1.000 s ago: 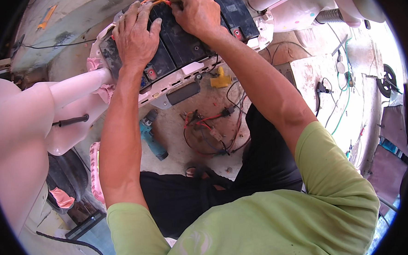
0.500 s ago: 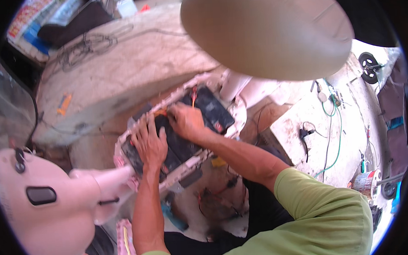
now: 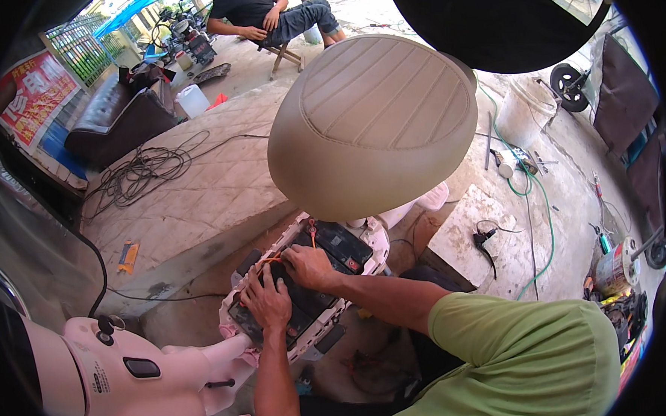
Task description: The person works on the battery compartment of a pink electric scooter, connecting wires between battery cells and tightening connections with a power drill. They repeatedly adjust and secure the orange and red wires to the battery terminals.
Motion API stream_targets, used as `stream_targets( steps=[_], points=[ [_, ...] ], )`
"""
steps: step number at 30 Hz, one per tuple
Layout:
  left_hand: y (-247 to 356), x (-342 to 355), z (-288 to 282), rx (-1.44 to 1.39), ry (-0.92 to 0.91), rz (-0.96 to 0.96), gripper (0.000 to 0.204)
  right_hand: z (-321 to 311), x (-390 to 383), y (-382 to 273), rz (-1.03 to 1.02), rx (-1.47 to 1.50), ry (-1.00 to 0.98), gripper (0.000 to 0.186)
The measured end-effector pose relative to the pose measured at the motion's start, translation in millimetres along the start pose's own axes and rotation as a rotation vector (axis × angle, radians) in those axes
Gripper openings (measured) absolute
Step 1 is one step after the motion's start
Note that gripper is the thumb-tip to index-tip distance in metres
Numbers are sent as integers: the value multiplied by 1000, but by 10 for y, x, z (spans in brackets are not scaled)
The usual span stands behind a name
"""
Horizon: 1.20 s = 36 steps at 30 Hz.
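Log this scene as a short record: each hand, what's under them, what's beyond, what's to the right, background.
Left hand: left hand over the dark batteries, fingers spread
Right hand: right hand, fingertips close to an orange wire; grip unclear
Under hands: batteries side by side in a pink frame
Beyond: tan padded seat
Right side: black lever on a pale slab
Background: seated person, dark sofa

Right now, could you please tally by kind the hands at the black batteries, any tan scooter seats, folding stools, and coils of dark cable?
Hands at the black batteries: 2 (left hand, right hand)
Tan scooter seat: 1
Folding stool: 1
Coil of dark cable: 1
Total: 5
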<state>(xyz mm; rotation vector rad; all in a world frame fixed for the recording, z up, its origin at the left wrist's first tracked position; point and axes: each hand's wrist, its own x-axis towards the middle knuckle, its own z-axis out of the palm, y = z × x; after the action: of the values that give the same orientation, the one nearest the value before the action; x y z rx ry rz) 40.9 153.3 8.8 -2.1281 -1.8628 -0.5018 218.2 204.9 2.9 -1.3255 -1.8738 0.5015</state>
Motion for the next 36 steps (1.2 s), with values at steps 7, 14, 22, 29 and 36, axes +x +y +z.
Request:
stream_targets(
  steps=[7, 14, 22, 29, 36],
  points=[
    [1, -3, 1, 6, 14, 21, 57, -8, 5, -8, -3, -15, 1, 22],
    [-16, -4, 8, 3, 0, 30, 58, 18, -9, 5, -15, -16, 22, 22],
    [-2, 0, -7, 2, -12, 19, 58, -25, -7, -26, -6, -10, 7, 23],
    [4, 11, -10, -22, 6, 46, 57, 17, 4, 0, -30, -10, 59, 22],
    [41, 18, -59, -31, -28, 16, 57, 57, -6, 29, -31, -11, 62, 22]
  ],
)
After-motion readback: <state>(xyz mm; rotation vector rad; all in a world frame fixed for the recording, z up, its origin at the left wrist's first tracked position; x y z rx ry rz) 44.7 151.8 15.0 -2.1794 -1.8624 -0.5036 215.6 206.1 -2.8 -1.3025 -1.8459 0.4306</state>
